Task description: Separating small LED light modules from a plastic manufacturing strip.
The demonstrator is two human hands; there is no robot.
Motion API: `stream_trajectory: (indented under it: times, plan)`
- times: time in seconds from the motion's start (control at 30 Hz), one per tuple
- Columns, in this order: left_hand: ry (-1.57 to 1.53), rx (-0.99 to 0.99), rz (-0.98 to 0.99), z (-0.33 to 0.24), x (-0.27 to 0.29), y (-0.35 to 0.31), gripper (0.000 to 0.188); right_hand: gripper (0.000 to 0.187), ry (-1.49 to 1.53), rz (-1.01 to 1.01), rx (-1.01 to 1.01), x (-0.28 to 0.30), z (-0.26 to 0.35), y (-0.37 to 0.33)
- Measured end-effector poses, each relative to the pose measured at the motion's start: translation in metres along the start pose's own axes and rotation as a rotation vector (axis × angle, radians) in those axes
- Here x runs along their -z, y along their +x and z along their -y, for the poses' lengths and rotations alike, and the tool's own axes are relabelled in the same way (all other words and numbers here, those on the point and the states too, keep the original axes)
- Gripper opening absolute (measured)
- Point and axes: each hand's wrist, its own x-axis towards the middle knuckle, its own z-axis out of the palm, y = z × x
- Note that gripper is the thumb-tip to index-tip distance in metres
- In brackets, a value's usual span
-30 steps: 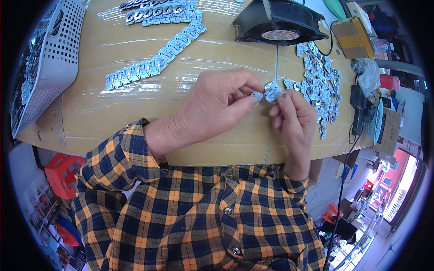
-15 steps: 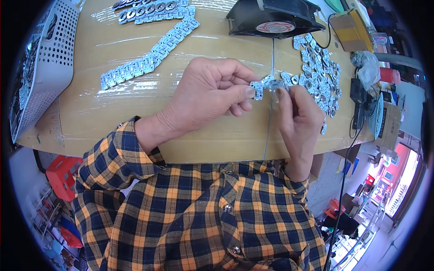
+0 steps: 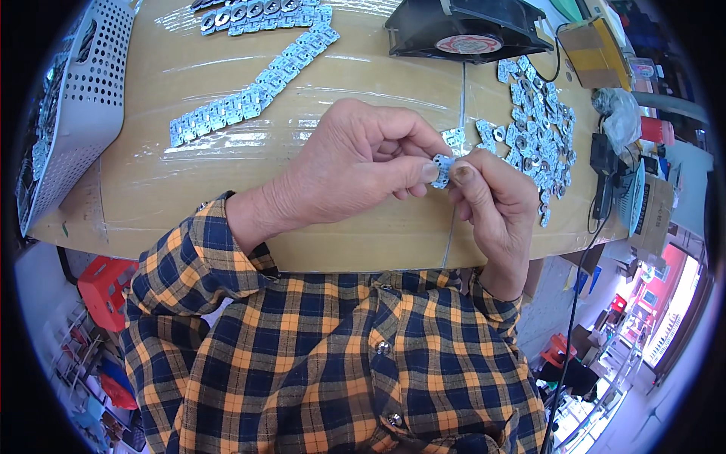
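Observation:
A small silvery metal plate with holes (image 3: 442, 172) is pinched between the thumb and fingers of my left hand (image 3: 361, 159). My right hand (image 3: 495, 200) closes on the plate's right side, its thumb and forefinger meeting there; they cover part of it. Just beyond my fingertips another small plate (image 3: 453, 137) lies on the table. To the right of my hands is a loose heap of similar plates (image 3: 541, 136), some with round dark rings. At the far left, plates lie in a neat overlapping row (image 3: 253, 100) that bends toward further rows with rings (image 3: 261, 12).
A black fan (image 3: 469, 26) stands at the table's far side. On the left is a white perforated basket (image 3: 94, 91) holding metal parts. A yellow-and-brown box (image 3: 596, 53), a clear plastic bag (image 3: 618, 117) and a black cable (image 3: 586, 257) are at the right. Brown sheeting covers the table (image 3: 363, 242).
My right hand has moved left and now meets my left hand at the plate. The plate has turned and sits slightly lower. The view has shifted a little.

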Motion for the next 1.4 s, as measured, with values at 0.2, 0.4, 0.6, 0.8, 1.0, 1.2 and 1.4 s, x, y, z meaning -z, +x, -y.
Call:
stream_trajectory:
  times: [0.2, 0.4, 0.6, 0.8, 1.0, 1.2, 1.4]
  plan:
    - [-0.072, -0.007, 0.049, -0.002, -0.001, 0.001, 0.020, 0.030, 0.301, -0.023, -0.207, -0.002, 0.006, -0.002]
    - [-0.140, 0.011, 0.055, -0.003, 0.001, 0.000, 0.018, 0.032, 0.577, -0.064, -0.243, -0.016, -0.005, -0.005]
    - [-0.138, 0.017, -0.027, -0.005, -0.002, 0.001, 0.016, 0.031, 0.596, -0.105, -0.278, -0.018, -0.007, -0.004]
    - [0.370, -0.381, -0.143, 0.006, -0.003, 0.000, 0.016, 0.028, 0.576, -0.180, -0.271, -0.024, -0.008, 0.000]
    - [0.612, -0.548, -0.156, 0.008, 0.001, -0.002, 0.016, 0.028, 0.580, -0.168, -0.303, -0.024, -0.008, 0.001]
    - [1.107, -0.640, -0.278, -0.008, 0.013, 0.003, 0.021, 0.028, -0.423, -0.411, 0.009, -0.004, -0.019, -0.003]
    - [1.462, -0.432, -0.684, -0.036, 0.071, -0.011, 0.023, 0.019, -0.773, -0.574, 0.023, 0.013, -0.024, -0.001]
